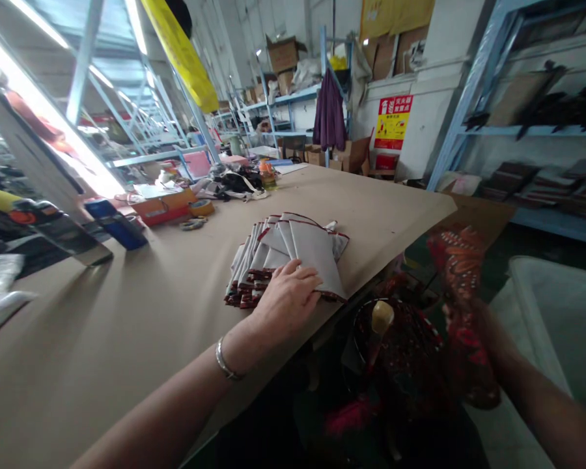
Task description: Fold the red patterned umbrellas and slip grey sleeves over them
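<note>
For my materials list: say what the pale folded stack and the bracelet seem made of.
Folded stack: probably matte fabric, judging by its dull surface and soft folds; fibre unclear. Bracelet: likely polished metal, given its silvery glints.

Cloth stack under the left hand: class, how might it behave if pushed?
The cloth stack would probably slide apart, since its layers overlap loosely. They look thin and creased, so likely floppy. Lying low, it probably won't roll.

My feed shows a textile workshop: cloth pieces by the bench's near edge, stocked shelving past its far-right corner.
</note>
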{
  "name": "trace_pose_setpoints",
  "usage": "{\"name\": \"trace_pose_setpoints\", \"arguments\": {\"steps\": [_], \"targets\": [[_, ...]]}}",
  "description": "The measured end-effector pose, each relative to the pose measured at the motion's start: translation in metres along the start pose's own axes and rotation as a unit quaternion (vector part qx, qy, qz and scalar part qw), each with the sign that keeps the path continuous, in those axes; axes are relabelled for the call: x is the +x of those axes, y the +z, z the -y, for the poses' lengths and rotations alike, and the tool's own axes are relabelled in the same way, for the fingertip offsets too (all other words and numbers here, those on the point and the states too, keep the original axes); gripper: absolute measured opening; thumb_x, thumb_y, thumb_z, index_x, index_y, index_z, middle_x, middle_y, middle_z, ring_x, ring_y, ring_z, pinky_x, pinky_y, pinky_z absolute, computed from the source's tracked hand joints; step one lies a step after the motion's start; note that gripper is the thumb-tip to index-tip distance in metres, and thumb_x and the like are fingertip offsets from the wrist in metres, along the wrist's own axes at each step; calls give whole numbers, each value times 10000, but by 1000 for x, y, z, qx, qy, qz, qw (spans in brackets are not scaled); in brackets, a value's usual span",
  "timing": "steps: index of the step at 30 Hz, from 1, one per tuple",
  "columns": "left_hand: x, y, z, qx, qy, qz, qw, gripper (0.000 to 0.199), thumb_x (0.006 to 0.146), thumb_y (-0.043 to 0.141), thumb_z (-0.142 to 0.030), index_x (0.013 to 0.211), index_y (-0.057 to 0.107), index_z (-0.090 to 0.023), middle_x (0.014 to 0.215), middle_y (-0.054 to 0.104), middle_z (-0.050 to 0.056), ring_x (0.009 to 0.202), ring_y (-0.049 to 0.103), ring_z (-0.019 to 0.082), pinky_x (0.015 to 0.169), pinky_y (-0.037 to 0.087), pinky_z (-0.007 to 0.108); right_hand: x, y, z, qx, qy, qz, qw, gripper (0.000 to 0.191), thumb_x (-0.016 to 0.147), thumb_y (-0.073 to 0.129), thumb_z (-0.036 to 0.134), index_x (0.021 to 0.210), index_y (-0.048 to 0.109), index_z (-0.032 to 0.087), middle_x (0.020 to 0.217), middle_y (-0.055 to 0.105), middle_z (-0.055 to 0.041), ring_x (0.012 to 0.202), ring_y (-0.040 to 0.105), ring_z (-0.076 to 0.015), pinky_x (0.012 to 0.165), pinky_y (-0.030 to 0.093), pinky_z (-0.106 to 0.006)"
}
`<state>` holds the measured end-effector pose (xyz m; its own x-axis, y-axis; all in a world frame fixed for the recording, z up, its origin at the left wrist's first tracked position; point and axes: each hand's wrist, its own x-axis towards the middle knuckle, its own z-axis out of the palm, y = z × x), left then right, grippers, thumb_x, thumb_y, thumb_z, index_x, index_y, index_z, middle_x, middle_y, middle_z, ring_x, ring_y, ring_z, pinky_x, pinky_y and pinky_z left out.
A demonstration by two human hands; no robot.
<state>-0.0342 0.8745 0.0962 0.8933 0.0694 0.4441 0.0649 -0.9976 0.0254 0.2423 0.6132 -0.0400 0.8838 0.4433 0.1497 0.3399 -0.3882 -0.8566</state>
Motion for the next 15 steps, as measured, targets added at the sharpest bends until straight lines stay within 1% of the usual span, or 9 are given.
{"name": "trace_pose_setpoints", "arguments": {"steps": [2,4,6,7,9,11,12,13,15], "targets": [[-1,3,2,27,-6,44,999,151,855,511,-178,888,657,-197,999,651,49,1024,519,251,928,420,432,-18,31,-43,-46,56,23,997,327,747,424,463,861,586,203,888,677,-157,830,652,-309,750,514,-419],[-1,5,3,46,-18,67,997,165,873,486,-199,869,651,-189,976,647,53,996,526,244,892,431,412,-30,58,-76,-83,90,34,992,372,722,438,457,905,581,167,930,669,-181,879,645,-346,801,492,-474],[1,7,5,58,-30,79,995,189,887,464,-215,845,645,-183,936,646,54,956,539,232,858,436,387,-33,75,-87,-108,109,39,987,452,725,455,459,1025,566,139,1015,659,-180,957,629,-346,872,465,-494],[2,7,6,60,-32,85,994,196,890,458,-219,831,641,-181,912,645,51,930,548,225,843,437,375,-30,79,-81,-103,103,35,989,488,733,467,455,1092,547,133,1072,648,-175,997,618,-332,907,451,-488],[4,6,9,61,-31,91,993,205,886,453,-217,794,633,-178,866,642,47,884,560,212,818,436,352,-21,78,-45,-56,45,-2,997,504,770,474,445,1168,517,140,1153,622,-161,1035,604,-290,945,437,-456],[7,5,11,60,-27,92,994,204,870,459,-203,749,620,-174,824,637,44,839,567,202,795,435,334,-12,71,17,17,-76,-51,996,430,834,447,438,1157,532,168,1147,625,-128,998,615,-234,921,458,-398],[9,4,12,56,-27,88,994,202,859,462,-194,729,614,-173,803,634,42,816,568,197,784,433,325,-10,68,53,44,-151,-67,985,380,856,447,432,1118,558,181,1094,641,-105,942,625,-210,890,471,-372],[10,2,12,51,-30,81,995,198,846,465,-183,712,610,-173,782,629,39,794,568,192,772,432,318,-9,66,90,44,-228,-48,972,333,872,454,415,1080,584,189,1038,651,-85,912,623,-194,867,474,-348],[15,-1,11,35,-46,61,996,187,818,468,-163,702,613,-178,755,626,32,765,569,184,750,426,305,-13,71,154,-5,-347,40,937,264,897,452,355,1006,630,195,943,659,-56,878,614,-172,831,468,-304]]}}
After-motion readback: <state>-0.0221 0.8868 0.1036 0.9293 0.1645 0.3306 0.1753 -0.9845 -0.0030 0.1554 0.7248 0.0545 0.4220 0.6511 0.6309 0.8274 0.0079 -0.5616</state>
